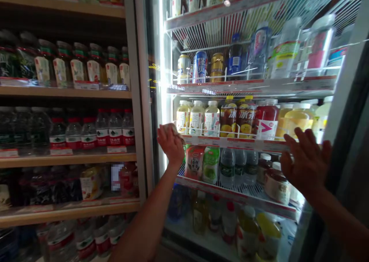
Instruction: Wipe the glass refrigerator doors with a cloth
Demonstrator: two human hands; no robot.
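Note:
My left hand (172, 147) is raised at the left side of a lit drinks cooler, its fingers closed over a crumpled, pale brownish cloth (176, 130). Just behind the cloth stand bottles with pale labels (182, 116) on the cooler's middle shelf. On the right, my right hand (308, 164) is held up with its fingers spread and nothing in it. It covers part of the lower shelf, near a wide brown-and-white container (277, 183). Streaky reflections suggest a glass pane in front of the shelves; whether either hand touches it, I cannot tell.
Wooden shelving (67, 160) with rows of bottles stands on the left. A grey upright frame (144, 100) divides it from the cooler. Wire shelves with price-strip edges (225, 141) hold bottles and cans (200, 67). A dark door edge (343, 139) runs down the right.

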